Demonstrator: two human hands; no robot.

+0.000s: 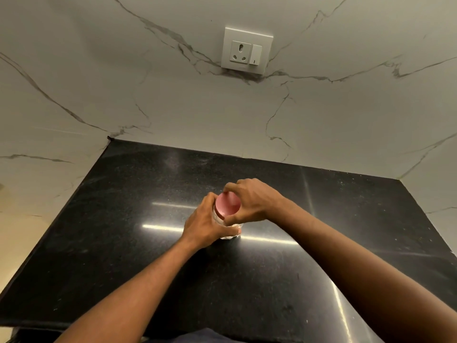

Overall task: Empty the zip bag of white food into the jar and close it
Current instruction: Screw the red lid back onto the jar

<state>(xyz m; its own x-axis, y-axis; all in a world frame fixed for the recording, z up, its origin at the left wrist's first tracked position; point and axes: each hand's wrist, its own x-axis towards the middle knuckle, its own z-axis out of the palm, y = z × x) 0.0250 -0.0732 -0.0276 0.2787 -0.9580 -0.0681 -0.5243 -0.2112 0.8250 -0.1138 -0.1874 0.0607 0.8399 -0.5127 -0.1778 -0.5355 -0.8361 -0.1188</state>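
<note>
A small clear jar (pixel 228 234) stands upright in the middle of the black countertop (pixel 123 219), with white food showing through its lower wall. A pink round lid (pixel 227 204) sits on top of it. My left hand (pixel 206 225) wraps around the jar's body from the left. My right hand (pixel 249 200) comes from the right, its fingers and thumb closed around the lid's rim. Most of the jar's wall is hidden by my fingers. No zip bag is in view.
A white marble wall with grey veins rises behind and on both sides of the countertop. A white power socket with a switch (pixel 246 52) is mounted on the back wall. The counter's front edge runs near the bottom of the view.
</note>
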